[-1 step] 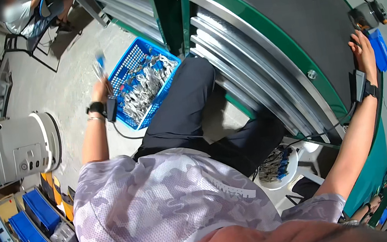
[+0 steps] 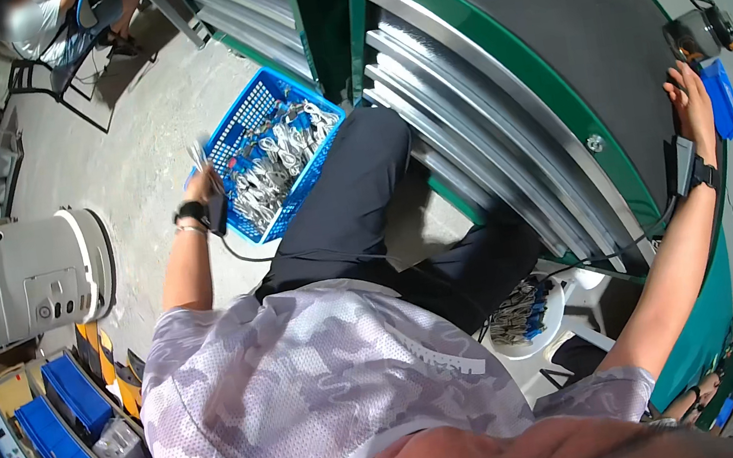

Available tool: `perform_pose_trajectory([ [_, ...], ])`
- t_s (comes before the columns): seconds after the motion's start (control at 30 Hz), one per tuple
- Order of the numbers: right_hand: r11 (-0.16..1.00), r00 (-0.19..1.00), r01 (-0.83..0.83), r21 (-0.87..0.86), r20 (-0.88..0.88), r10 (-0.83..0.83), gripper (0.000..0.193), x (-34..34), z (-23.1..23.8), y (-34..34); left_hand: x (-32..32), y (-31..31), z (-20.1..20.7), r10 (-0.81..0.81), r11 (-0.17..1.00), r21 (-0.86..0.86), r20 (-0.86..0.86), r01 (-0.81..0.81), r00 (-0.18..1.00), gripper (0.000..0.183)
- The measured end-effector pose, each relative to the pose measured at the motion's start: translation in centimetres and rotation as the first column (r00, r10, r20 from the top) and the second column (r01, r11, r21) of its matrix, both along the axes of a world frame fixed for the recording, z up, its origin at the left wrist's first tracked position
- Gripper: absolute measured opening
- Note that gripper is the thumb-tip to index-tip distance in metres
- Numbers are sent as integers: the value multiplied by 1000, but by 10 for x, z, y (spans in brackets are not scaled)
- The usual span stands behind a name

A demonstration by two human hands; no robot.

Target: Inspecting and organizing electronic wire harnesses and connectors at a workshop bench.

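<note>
My left hand [image 2: 201, 185] is closed around a bundle of white cable [image 2: 197, 154]. It is held up beside the left edge of a blue plastic basket [image 2: 285, 215]. Many coiled white cables [image 2: 261, 188] with blue connectors fill that basket, by my left knee. Far to the right, my right hand [image 2: 691, 100] rests with fingers stretched out at the edge of the dark-topped workbench [image 2: 535, 24]. A small blue tray [image 2: 720, 100] lies right beside it. Each wrist wears a black band with a small box and a lead.
Below the bench, a white round container [image 2: 548, 334] holds more cables. A grey drum-shaped machine [image 2: 42, 275] stands on the left, with blue bins [image 2: 60, 450] nearer. A glass pot [image 2: 699, 29] sits beyond my right hand. Another person [image 2: 48, 30] sits at far left.
My left hand has drawn back a little toward me and to the right, and the cable bundle has tipped and dropped lower. My right hand stays in place.
</note>
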State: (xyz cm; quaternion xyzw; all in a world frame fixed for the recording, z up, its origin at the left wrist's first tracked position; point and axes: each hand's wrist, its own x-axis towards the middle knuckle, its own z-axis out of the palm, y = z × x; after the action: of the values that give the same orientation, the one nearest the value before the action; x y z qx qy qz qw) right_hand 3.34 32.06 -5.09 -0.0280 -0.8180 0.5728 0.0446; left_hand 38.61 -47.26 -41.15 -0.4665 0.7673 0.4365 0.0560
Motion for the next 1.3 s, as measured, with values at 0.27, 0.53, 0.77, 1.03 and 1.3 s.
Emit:
perform_pose_trajectory([
  [0.27,996,996,-86,23,32,86,42,-8,-2,24,110,0,-239,301,813,459,197,-359,933,45],
  [0.53,988,988,-149,48,33,148,40,-8,2,32,101,27,-172,209,948,194,217,-252,954,44],
  [0.77,988,982,-153,15,-110,154,43,5,-1,11,116,44,-217,292,724,599,180,-340,939,35],
  [1.03,984,827,179,-1,-542,-151,33,77,39,-36,-28,36,-158,-30,776,625,-85,77,996,45],
  [1.3,827,694,514,229,-677,-244,24,355,-43,29,-108,21,-177,-143,601,791,-39,118,989,52],
])
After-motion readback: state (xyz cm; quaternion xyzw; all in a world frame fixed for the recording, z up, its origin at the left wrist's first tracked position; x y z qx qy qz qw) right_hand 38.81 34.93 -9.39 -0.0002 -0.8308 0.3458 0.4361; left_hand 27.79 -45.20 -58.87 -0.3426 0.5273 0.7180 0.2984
